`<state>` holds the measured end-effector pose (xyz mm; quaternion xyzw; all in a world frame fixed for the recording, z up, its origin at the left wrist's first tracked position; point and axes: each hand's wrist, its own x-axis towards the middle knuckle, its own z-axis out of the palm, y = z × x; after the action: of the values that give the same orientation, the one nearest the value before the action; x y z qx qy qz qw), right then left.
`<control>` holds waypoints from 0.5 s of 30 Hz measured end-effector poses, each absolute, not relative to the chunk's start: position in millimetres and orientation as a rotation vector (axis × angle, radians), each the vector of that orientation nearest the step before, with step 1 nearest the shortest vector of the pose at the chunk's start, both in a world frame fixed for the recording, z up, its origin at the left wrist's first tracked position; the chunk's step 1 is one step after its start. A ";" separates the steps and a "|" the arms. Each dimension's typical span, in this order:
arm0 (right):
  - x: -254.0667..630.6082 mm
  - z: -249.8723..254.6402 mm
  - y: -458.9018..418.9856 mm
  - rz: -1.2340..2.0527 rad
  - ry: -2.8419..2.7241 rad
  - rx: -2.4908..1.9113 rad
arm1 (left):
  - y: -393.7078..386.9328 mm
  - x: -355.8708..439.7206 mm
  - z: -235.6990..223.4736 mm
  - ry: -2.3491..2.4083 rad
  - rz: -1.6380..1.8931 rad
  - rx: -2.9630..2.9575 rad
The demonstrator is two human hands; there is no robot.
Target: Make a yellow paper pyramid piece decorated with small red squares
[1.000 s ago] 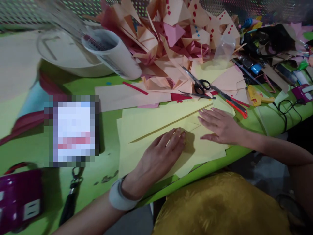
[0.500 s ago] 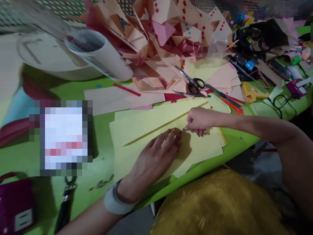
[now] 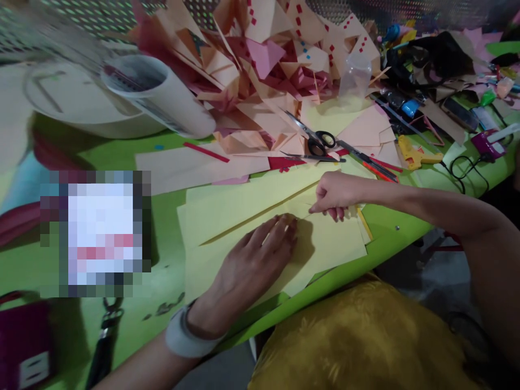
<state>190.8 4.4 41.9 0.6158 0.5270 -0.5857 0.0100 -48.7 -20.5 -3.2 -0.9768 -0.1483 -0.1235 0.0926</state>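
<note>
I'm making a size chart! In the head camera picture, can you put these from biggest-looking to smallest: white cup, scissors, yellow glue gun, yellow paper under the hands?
1. Yellow paper
2. White cup
3. Scissors and yellow glue gun: they look too alike to rank.
</note>
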 end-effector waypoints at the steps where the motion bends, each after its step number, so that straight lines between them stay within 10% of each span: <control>1: 187.7 40.6 5.3 -1.828 1.645 1.902 | -20.5 -47.9 -2.7 -0.442 -0.367 -2.900; 10: 192.2 29.6 9.2 -1.878 1.589 1.864 | -2.7 -45.9 18.9 -0.947 -0.432 -3.166; 15: 191.8 29.6 8.0 -1.879 1.598 1.871 | 16.4 -21.4 32.4 -2.023 0.532 -3.443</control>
<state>191.8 8.0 29.6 0.6043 0.5161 -0.6066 0.0227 -21.4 16.4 32.4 -0.7720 -0.4535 0.1193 -0.4291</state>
